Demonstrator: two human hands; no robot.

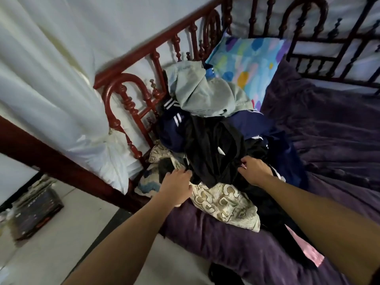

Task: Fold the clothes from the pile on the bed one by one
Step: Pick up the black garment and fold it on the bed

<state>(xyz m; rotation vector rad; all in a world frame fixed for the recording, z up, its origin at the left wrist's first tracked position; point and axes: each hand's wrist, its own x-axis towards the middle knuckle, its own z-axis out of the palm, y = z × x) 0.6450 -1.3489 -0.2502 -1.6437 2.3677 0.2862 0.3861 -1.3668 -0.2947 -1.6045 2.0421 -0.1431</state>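
Observation:
A pile of clothes lies on the bed against the red railing. A black garment with a small white mark drapes over the middle of the pile. Both hands are at its lower edge: my left hand pinches the left side and my right hand grips the right side. Above it lies a pale green-grey garment. A navy garment with white stripes sits to the left. A cream patterned cloth lies under the front of the pile, and a pink piece shows under my right forearm.
The bed has a dark purple cover with open room to the right. A colourful pillow leans at the head. The red spindle railing borders the left, with white curtain behind. A dark box stands on the floor.

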